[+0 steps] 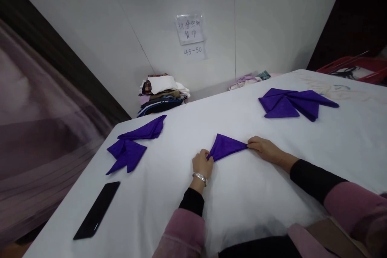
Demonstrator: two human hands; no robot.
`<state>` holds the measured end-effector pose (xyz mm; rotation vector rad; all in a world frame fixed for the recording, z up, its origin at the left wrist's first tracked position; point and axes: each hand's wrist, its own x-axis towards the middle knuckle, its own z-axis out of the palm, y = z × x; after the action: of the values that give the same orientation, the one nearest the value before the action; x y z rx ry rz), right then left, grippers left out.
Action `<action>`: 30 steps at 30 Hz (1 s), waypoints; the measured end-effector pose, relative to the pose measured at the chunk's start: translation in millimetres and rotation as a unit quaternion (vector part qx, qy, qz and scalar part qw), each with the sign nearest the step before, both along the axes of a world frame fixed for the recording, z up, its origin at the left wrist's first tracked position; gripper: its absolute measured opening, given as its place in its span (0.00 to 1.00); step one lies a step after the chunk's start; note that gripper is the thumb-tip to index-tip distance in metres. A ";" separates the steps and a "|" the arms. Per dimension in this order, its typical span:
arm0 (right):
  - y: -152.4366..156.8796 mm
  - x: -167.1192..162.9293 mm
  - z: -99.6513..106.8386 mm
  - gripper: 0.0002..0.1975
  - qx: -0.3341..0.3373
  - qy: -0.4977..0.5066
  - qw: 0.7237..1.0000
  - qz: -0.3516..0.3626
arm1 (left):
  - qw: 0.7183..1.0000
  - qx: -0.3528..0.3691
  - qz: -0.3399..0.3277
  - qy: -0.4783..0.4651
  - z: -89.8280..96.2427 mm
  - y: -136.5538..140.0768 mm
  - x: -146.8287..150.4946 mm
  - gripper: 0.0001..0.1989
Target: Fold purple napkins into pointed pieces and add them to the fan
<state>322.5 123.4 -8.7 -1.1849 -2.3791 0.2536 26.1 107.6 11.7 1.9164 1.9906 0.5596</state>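
Note:
A purple cloth napkin (226,146), folded into a triangle, lies on the white-covered table (178,193) in front of me. My left hand (202,164), with a silver bracelet at the wrist, pinches its left corner. At the opposite pointed corner, my right hand (263,149) is closed on the cloth with thumb and fingers together. More folded purple napkins (130,151) lie to the left, some overlapping. Another group of folded purple napkins (293,105) rests toward the far right.
A black rectangular tray or plate (98,209) lies at the left. Behind the table, a pile of folded cloths (163,93) stands by the wall, with more fabric (246,82) farther right. A red basket (359,68) sits at the far right. A handwritten sign (190,30) hangs on the wall.

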 end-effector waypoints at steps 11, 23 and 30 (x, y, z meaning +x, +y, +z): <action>-9.6 -9.4 23.0 0.14 -0.021 -0.012 0.999 -0.033 | 0.999 -0.009 0.026 0.032 6.4 -4.5 6.5 0.08; 9.2 -23.9 5.9 0.10 -0.110 0.022 0.974 -0.195 | 0.994 0.054 -0.070 0.065 1.2 -5.4 5.6 0.11; 9.3 -19.6 6.7 0.05 -0.122 0.040 0.970 -0.204 | 0.999 0.008 -0.036 0.005 2.5 -3.5 -0.4 0.07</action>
<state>302.9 132.6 -2.1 -1.7083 -2.0167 0.4560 25.6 104.1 14.2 1.9951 1.9207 0.5497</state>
